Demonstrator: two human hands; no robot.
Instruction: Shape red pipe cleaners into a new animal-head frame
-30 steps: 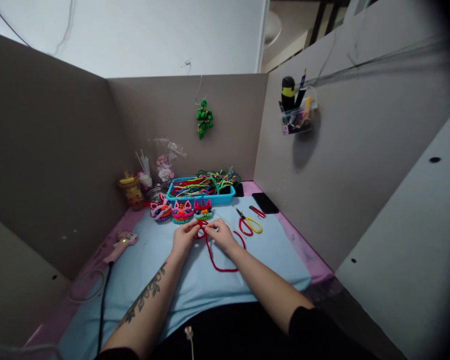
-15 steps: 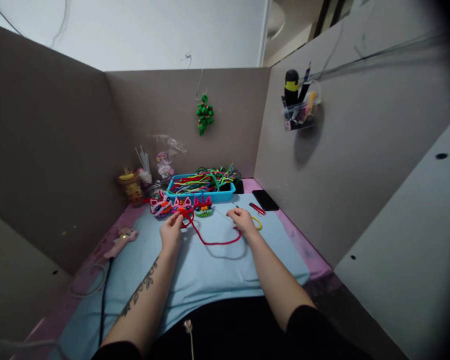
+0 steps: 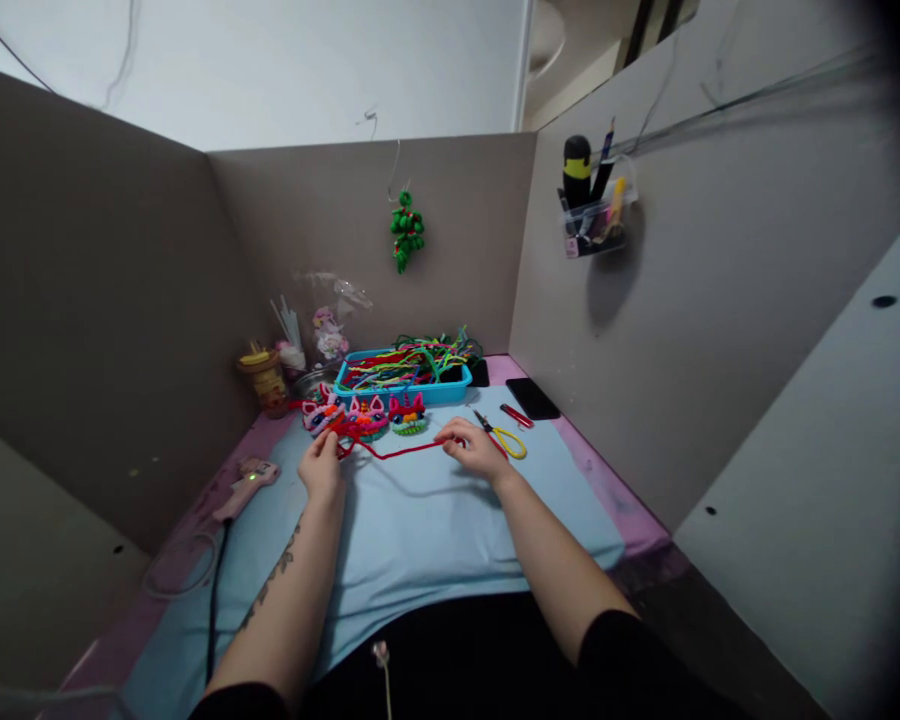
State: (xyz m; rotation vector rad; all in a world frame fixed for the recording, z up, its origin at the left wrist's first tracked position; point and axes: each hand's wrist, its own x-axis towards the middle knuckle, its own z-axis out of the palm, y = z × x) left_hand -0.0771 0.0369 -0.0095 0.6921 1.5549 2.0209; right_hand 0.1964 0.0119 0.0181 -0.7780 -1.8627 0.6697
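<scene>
Brimming blue tray (image 3: 360, 394), pipe cleaners (image 3: 409, 362)

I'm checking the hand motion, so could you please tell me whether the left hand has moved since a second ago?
Yes. The left hand has moved left along the row of little craft faces, from the right-hand face to the leftmost one, pulling the red pipe cleaner out.

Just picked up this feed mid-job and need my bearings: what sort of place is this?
Most likely a partitioned craft workstation: grey divider panels wall in a small table, a blue tray holds coloured pipe cleaners, and both hands stretch a red pipe cleaner.
</scene>
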